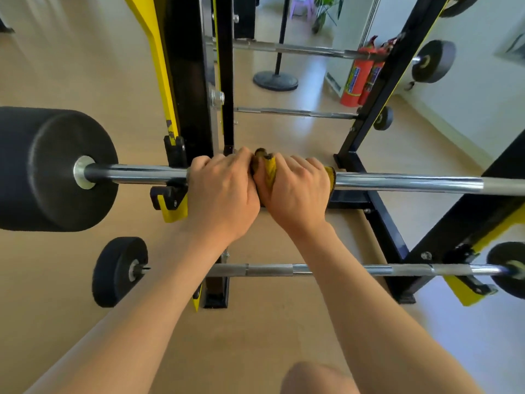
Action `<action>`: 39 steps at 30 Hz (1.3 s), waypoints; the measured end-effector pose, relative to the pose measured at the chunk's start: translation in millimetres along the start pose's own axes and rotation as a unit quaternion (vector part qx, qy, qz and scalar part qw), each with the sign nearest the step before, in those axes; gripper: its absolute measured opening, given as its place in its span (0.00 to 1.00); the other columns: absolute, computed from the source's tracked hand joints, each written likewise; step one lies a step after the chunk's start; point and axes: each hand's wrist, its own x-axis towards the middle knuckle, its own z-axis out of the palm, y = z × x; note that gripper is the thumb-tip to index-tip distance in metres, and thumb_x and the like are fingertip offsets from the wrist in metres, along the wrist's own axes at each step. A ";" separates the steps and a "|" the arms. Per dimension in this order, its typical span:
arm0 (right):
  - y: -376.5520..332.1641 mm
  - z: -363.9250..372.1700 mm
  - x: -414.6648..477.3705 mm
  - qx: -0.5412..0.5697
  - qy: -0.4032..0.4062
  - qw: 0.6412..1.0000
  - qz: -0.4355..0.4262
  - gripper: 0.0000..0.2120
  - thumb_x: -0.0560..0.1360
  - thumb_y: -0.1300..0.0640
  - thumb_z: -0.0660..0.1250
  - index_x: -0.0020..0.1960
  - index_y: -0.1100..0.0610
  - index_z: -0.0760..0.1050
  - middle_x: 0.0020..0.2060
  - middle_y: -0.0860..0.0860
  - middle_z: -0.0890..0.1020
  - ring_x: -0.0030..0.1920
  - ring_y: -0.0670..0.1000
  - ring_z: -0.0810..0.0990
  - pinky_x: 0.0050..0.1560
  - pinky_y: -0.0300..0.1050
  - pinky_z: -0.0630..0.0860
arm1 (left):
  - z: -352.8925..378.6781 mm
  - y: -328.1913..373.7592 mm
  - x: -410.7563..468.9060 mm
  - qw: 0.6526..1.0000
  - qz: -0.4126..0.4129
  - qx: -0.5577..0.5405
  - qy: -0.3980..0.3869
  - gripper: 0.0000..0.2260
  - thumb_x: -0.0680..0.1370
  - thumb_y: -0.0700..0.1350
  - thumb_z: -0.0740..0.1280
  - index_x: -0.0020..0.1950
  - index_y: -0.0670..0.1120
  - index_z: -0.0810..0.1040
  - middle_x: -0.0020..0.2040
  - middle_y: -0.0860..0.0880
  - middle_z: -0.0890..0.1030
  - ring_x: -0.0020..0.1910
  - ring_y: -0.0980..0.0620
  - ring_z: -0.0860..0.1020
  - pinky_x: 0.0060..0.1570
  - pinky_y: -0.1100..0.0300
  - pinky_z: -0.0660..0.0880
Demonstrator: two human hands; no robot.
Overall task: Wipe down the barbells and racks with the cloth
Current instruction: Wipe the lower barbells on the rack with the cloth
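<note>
A chrome barbell [403, 182] runs across the middle of the view, resting on the black and yellow rack [196, 103]. A large black weight plate [56, 169] sits on its left end. My left hand [221, 191] and my right hand [295, 191] grip the bar side by side, just right of the rack's left hook. A yellow cloth [269, 170] is wrapped round the bar under my right hand; it shows between the hands and at the hand's right edge. My left hand's fingers curl over the bar at the cloth's left end.
A lower barbell [341, 270] with small black plates [119, 271] hangs below. Two more bars [298, 112] sit further back on the rack. The rack's right post [377, 89] slants up. Red fire extinguishers [358, 78] and a round stand base [275, 81] stand on the floor behind.
</note>
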 end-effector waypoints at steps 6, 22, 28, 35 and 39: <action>4.4 -1.2 -5.0 0.004 0.009 0.999 -0.031 0.12 0.81 0.48 0.69 0.46 0.56 0.79 0.37 0.50 0.83 0.37 0.54 0.82 0.41 0.46 0.66 | 19.2 7.6 -9.1 0.995 -0.036 0.011 0.096 0.09 0.84 0.44 0.58 0.51 0.46 0.77 0.41 0.48 0.79 0.44 0.43 0.76 0.58 0.47 0.68; -20.7 6.0 -101.8 0.054 -0.043 0.994 -0.087 0.27 0.83 0.60 0.65 0.77 0.70 0.65 0.78 0.70 0.63 0.81 0.69 0.58 0.78 0.69 0.59 | 35.8 -55.2 -86.6 0.982 0.158 -0.051 0.091 0.07 0.78 0.35 0.63 0.48 0.41 0.80 0.49 0.42 0.80 0.47 0.44 0.76 0.45 0.53 0.72; -44.0 42.2 -176.2 0.075 -0.474 0.876 0.039 0.35 0.85 0.34 0.46 0.85 0.52 0.48 0.85 0.52 0.52 0.84 0.56 0.50 0.82 0.55 0.46 | 34.6 -100.0 -108.5 0.990 -0.011 -0.016 -0.142 0.15 0.82 0.39 0.60 0.40 0.51 0.81 0.34 0.53 0.78 0.35 0.53 0.79 0.30 0.63 0.69; -86.3 68.7 -183.1 0.159 -0.499 0.851 0.041 0.31 0.85 0.42 0.50 0.85 0.51 0.50 0.83 0.54 0.59 0.83 0.56 0.56 0.82 0.56 0.53 | 49.6 -112.4 -116.8 0.947 -0.108 0.039 -0.300 0.11 0.83 0.44 0.64 0.43 0.53 0.82 0.44 0.50 0.81 0.42 0.50 0.81 0.42 0.55 0.82; -16.8 64.3 -182.1 0.052 -0.546 0.834 -0.058 0.23 0.86 0.41 0.55 0.78 0.47 0.58 0.66 0.50 0.77 0.61 0.51 0.78 0.60 0.48 0.77 | 53.8 -116.3 -119.0 0.937 -0.139 0.052 -0.317 0.09 0.82 0.43 0.66 0.43 0.49 0.82 0.42 0.47 0.81 0.40 0.48 0.82 0.42 0.51 0.84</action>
